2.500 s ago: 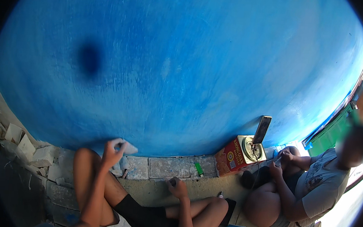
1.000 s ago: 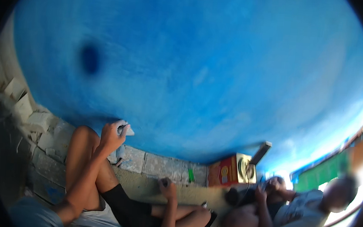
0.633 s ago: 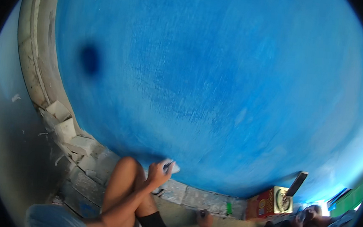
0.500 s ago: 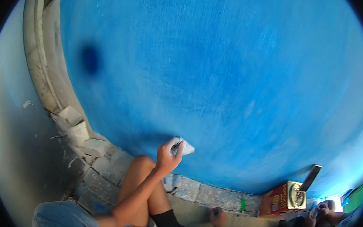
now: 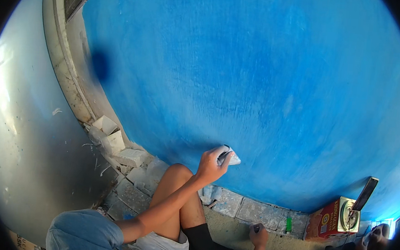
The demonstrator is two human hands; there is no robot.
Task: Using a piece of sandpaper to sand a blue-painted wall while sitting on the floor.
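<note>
My left hand (image 5: 212, 167) is closed on a small pale, pointed piece (image 5: 235, 159) with a dark part showing between the fingers. Its exact kind cannot be made out. The hand is close to the lower part of a blue painted wall (image 5: 257, 110), and its shadow falls there. Lower down, my right hand (image 5: 259, 237) is curled around a small dark thing (image 5: 256, 228), near my bent legs. Most of that thing is hidden by the fingers.
A red tin (image 5: 321, 225) stands at the wall's foot, a phone (image 5: 366, 193) propped upright by it. Another person's hands (image 5: 377, 233) are at the far right. Broken white blocks (image 5: 114, 141) lie along the left corner, beside a shiny grey surface (image 5: 34, 135). A green scrap (image 5: 289, 224) lies on the ledge.
The whole view has shifted, so most things appear farther right. My left hand stays at the lower wall with the pale piece. My right hand remains low and curled.
</note>
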